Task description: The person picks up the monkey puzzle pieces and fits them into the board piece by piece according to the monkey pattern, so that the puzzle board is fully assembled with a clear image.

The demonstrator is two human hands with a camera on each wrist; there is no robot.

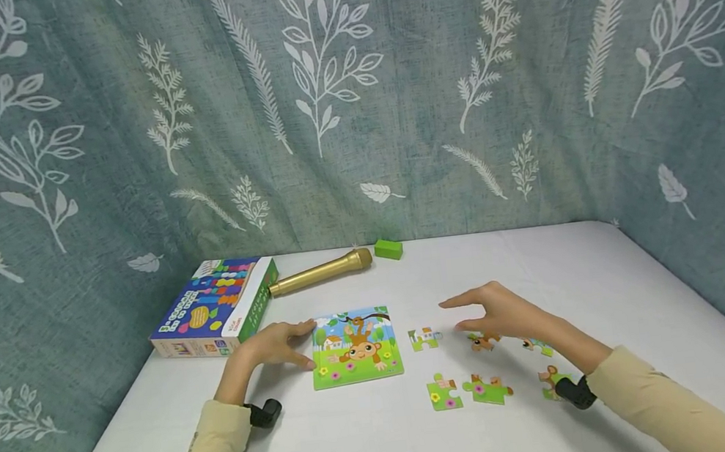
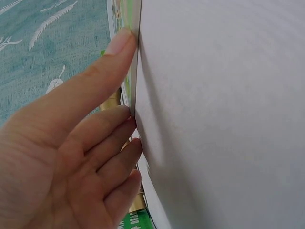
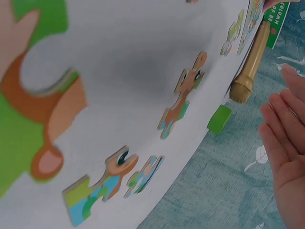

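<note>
A square picture board (image 1: 357,348) with a cartoon monkey lies flat on the white table. At its left edge, my left hand (image 1: 273,345) rests with thumb and fingers spread and fingertips right at the side; the left wrist view shows the thumb (image 2: 120,45) against that edge. My right hand (image 1: 502,310) hovers right of the board, fingers extended, nothing in its grasp. Beneath and around it lie loose jigsaw pieces: one with a house (image 1: 424,338), a brown one (image 1: 482,341), a flowered corner (image 1: 444,393) and a green one (image 1: 488,389).
Further pieces lie under the right forearm, including a monkey-ear piece (image 1: 551,381) and a blue-edged piece (image 3: 97,191). A blue and green game box (image 1: 215,308) stands at the back left. Beside it are a gold microphone (image 1: 321,272) and a green block (image 1: 388,249), before a leaf-patterned curtain (image 1: 416,102).
</note>
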